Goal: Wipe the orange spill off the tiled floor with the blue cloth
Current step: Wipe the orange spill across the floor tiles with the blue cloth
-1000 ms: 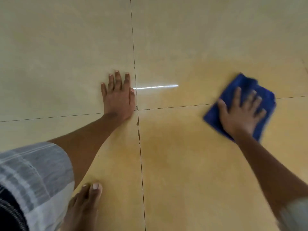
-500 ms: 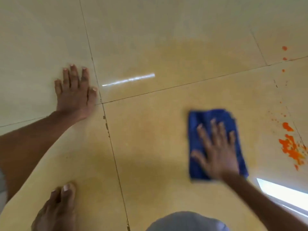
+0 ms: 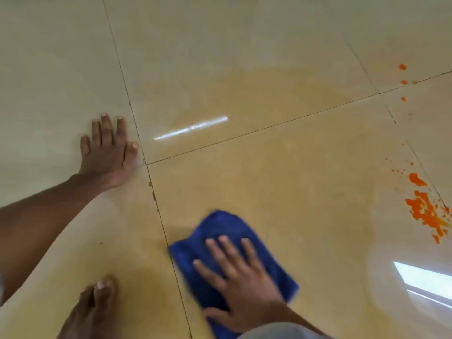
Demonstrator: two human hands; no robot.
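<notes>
Right hand [image 3: 241,285], fingers flat & spread, presses folded blue cloth [image 3: 220,231] on a grout line. Left hand [image 3: 107,152] flat, fingers straight, at 10 o'clock. Bright orange spill [image 3: 426,212] at 3 o'clock, well apart; bare glossy beige tiled floor [image 3: 305,179] between.

Single head view, looking steeply down, close to floor [image 3: 244,57].
</notes>
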